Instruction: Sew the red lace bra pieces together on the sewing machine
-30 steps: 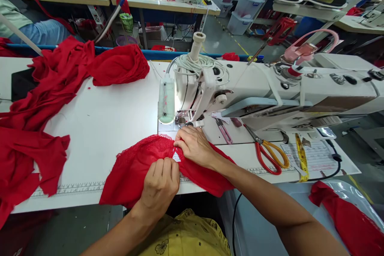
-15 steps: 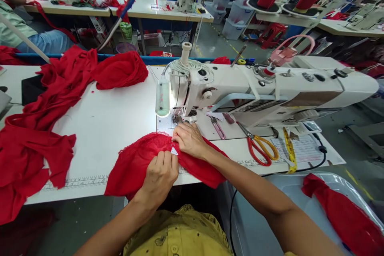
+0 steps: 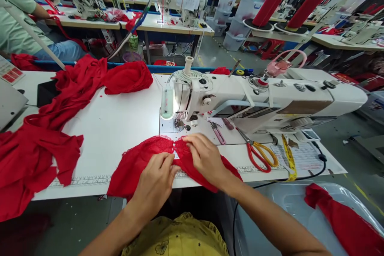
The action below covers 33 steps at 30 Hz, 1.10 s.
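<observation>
A soft red lace cloth piece (image 3: 141,160) lies flat at the front edge of the long white work table (image 3: 120,120), right in front of the needle end of the big white sewing machine (image 3: 255,96). Both hands sit on top of it, side by side & close together. The left hand (image 3: 157,176) presses down on the middle of the cloth w/ fingers bent, and its fingertips pinch the red cloth near a tiny white tag (image 3: 175,155). The right hand (image 3: 207,158) lies flatter on the cloth just beside the tag, fingers spread out a bit & curled down on the fabric; can't tell if it grips or only presses. Part of the cloth hangs over the table edge under the right arm. To the right, near the machine, lie scissors w/ red and yellow handles (image 3: 264,154), a yellow tape measure (image 3: 289,156) & a small pink clipper tool (image 3: 217,133). A big heap of loose red fabric (image 3: 60,112) covers the left side of the table, well apart from the hands. Two tall red thread cones (image 3: 270,2) stand up high behind the machine. At bottom right a clear plastic bin (image 3: 288,208) holds more red cloth. At another table far back, top left, sits a person in a light green shirt (image 3: 15,28).
</observation>
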{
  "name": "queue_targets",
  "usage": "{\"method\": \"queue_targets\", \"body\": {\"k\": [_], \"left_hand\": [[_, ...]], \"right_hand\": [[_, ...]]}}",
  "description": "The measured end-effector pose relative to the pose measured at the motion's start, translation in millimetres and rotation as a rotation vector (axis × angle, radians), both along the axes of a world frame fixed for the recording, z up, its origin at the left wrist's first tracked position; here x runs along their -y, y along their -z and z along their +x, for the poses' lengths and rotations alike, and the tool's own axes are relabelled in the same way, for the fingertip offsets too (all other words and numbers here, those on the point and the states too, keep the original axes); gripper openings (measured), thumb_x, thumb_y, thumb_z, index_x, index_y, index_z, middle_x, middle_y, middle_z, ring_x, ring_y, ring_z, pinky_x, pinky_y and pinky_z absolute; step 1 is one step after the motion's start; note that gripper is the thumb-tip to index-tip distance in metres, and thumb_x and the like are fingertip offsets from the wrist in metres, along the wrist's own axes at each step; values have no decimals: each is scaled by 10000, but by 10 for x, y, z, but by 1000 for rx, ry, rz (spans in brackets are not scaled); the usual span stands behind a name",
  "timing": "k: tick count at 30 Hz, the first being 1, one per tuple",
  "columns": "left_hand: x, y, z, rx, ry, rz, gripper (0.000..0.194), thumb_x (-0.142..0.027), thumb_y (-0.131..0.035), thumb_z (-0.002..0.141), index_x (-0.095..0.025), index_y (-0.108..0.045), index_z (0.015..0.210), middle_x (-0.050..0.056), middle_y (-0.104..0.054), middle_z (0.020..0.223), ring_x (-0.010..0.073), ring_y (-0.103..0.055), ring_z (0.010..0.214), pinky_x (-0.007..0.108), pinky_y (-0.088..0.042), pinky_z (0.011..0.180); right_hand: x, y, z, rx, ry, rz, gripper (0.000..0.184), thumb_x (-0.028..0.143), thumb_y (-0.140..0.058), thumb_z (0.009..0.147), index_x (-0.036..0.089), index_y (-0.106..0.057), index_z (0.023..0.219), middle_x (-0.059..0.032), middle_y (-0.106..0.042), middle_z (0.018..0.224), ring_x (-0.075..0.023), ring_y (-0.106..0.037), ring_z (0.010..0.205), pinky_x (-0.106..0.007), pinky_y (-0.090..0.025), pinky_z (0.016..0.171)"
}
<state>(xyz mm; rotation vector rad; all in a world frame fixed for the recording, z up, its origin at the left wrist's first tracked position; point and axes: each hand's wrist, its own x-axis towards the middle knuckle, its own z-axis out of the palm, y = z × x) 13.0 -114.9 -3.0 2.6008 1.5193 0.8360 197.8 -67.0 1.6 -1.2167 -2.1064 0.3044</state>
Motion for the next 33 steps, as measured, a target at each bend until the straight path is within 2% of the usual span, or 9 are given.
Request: {"method": "queue_targets", "body": {"k": [2,3,5,7,10,15,19,23,33], "left_hand": [[-109,51,-42,158,15,-28,198,-158,-421,1010,-175,-567,1143,88,-670,1099,195,-655,1009,338,-570,890],[-170,102,-59,176,15,-36,208,-149,-405,1013,-176,-572,1134,92,-669,1129,196,-652,1053,344,-565,919],[-271,229,-94,119,31,-53,234,-174,-401,1017,-152,-576,1172,130,-644,1242,243,-605,1202,411,-538,1000],[-324,348,-137,24,60,-68,284,-220,-400,1026,-131,-565,1239,155,-607,1341,294,-532,1313,493,-495,1057],[-327,425,-205,-57,63,-103,350,-281,-386,1037,-124,-539,1309,154,-579,1405,307,-499,1354,516,-478,1070],[-329,374,-265,-114,76,-125,451,-356,-375,1044,-155,-455,1439,149,-541,1455,297,-491,1365,506,-478,1065],[-361,353,-279,-159,137,-86,408,-322,-415,1032,-251,-523,1419,149,-516,1468,346,-486,1357,565,-474,1037],[-369,342,-276,-162,144,-80,406,-271,-448,1014,-240,-551,1406,169,-502,1469,370,-472,1358,582,-472,1027],[-357,302,-260,-180,118,-122,416,-306,-427,1023,-247,-542,1418,142,-506,1481,333,-463,1379,560,-426,1088]], "right_hand": [[109,64,-54,-11,-36,-10,277,128,-399,991,208,-625,1129,-79,-690,1047,-209,-637,972,-350,-532,859],[129,106,-76,16,-55,-11,241,160,-429,996,200,-631,1121,-84,-698,1042,-217,-643,974,-357,-540,860],[114,186,-91,88,-71,8,189,238,-506,993,184,-640,1114,-104,-706,1098,-247,-642,1036,-399,-536,906],[68,237,-66,131,-83,21,217,306,-572,974,181,-637,1139,-115,-697,1185,-274,-626,1117,-441,-515,961],[22,248,-1,153,-104,6,299,359,-614,952,179,-618,1191,-114,-680,1250,-284,-611,1164,-467,-497,995],[2,220,46,168,-96,4,435,455,-631,928,155,-597,1241,-141,-671,1250,-289,-611,1164,-466,-498,1003],[-29,240,59,192,-107,-11,445,440,-659,909,160,-596,1249,-145,-659,1263,-295,-606,1166,-472,-496,1004],[-44,256,65,173,-105,-28,466,426,-671,899,151,-584,1265,-146,-658,1261,-288,-603,1163,-465,-497,1008],[-32,253,70,162,-96,-57,537,461,-640,912,188,-532,1363,-132,-642,1293,-283,-591,1187,-479,-484,1033]]}}
